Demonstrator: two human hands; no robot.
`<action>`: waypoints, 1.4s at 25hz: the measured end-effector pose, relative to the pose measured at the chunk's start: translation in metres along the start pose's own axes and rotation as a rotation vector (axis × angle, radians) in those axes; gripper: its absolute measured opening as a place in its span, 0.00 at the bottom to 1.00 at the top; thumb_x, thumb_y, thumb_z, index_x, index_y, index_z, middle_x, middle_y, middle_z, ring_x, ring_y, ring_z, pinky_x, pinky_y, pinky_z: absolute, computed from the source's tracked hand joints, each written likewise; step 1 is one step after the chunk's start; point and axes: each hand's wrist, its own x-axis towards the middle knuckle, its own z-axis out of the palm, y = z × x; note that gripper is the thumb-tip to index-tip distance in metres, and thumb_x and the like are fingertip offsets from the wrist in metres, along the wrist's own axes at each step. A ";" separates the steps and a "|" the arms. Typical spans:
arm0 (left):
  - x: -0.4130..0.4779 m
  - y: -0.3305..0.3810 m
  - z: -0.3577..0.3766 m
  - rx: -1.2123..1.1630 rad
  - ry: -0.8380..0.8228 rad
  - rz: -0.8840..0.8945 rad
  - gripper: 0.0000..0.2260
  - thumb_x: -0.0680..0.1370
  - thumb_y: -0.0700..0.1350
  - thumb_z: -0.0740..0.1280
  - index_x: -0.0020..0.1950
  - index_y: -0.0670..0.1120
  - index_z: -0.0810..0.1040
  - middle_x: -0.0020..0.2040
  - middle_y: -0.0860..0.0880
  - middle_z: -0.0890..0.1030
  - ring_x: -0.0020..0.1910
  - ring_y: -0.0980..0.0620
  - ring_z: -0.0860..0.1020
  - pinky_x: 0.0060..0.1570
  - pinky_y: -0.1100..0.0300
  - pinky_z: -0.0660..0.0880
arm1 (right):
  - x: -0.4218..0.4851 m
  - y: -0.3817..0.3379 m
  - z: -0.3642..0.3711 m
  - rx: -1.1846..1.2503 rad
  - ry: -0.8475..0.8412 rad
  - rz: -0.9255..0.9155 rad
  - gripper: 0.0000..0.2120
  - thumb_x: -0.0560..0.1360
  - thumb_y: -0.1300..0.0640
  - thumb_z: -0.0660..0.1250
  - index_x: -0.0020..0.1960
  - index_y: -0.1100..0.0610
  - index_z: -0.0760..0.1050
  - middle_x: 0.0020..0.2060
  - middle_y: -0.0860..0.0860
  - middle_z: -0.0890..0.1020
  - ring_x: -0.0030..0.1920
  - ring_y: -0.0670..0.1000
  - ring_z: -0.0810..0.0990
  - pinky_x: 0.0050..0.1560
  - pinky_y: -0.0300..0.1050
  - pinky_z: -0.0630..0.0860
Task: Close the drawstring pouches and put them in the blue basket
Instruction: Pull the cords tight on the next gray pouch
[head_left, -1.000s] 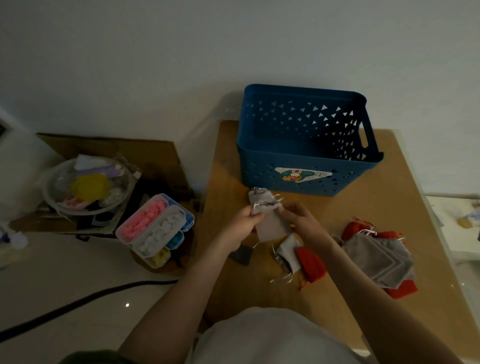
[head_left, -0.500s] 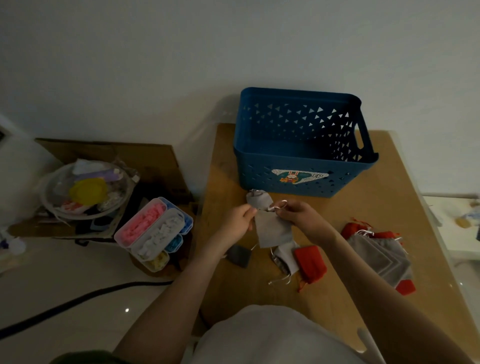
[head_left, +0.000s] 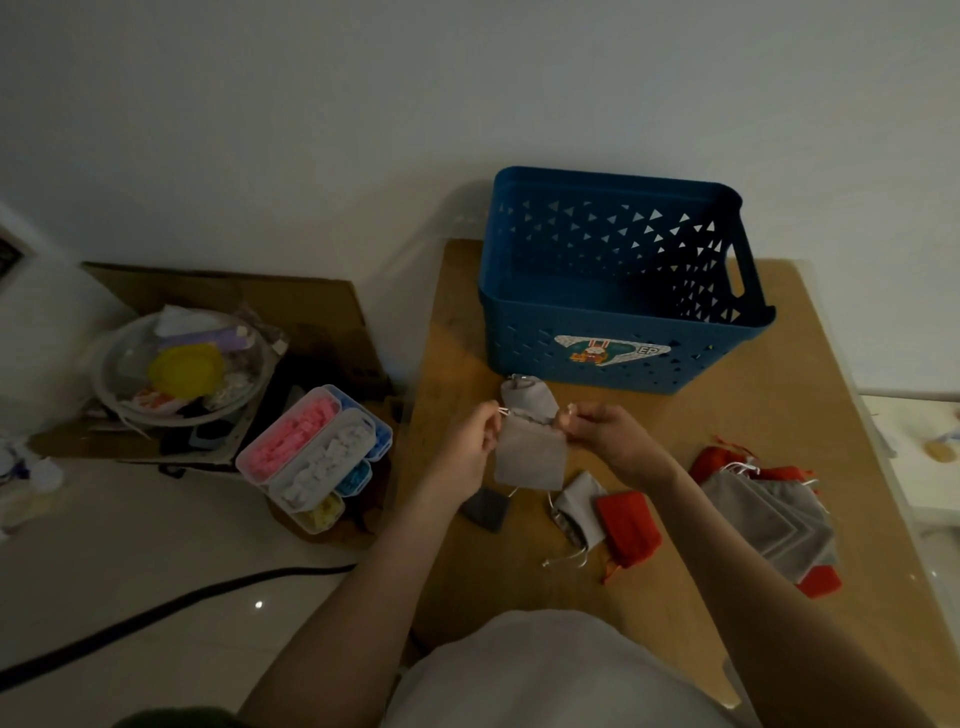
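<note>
Left hand (head_left: 467, 449): thumb and fingers pinch drawstring at left of grey pouch (head_left: 530, 460) neck. Right hand (head_left: 605, 441): pinches string at right. Pouch hangs between both fingertip sets. Blue basket (head_left: 519, 338) just beyond fingertips, not touching. Pouch pile (head_left: 769, 514) right of right-hand fingers
</note>
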 end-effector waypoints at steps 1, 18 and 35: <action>0.003 -0.001 -0.003 -0.069 0.027 0.017 0.06 0.81 0.40 0.59 0.44 0.45 0.71 0.37 0.50 0.68 0.34 0.57 0.67 0.37 0.66 0.67 | 0.002 0.003 -0.001 0.029 0.064 -0.013 0.10 0.80 0.62 0.59 0.43 0.59 0.76 0.36 0.51 0.79 0.39 0.47 0.78 0.42 0.37 0.76; 0.005 0.029 0.011 0.091 -0.211 -0.025 0.06 0.80 0.41 0.61 0.49 0.42 0.77 0.38 0.47 0.77 0.32 0.56 0.71 0.34 0.64 0.70 | 0.004 -0.047 -0.001 -0.407 0.013 -0.137 0.06 0.78 0.67 0.62 0.48 0.60 0.77 0.34 0.49 0.77 0.32 0.38 0.76 0.36 0.32 0.72; -0.001 0.037 0.026 0.326 -0.147 0.301 0.12 0.83 0.44 0.56 0.43 0.47 0.75 0.33 0.50 0.75 0.30 0.55 0.72 0.32 0.63 0.68 | 0.005 -0.040 0.007 -0.250 -0.058 -0.118 0.12 0.78 0.56 0.65 0.60 0.60 0.74 0.45 0.49 0.81 0.47 0.44 0.79 0.51 0.38 0.74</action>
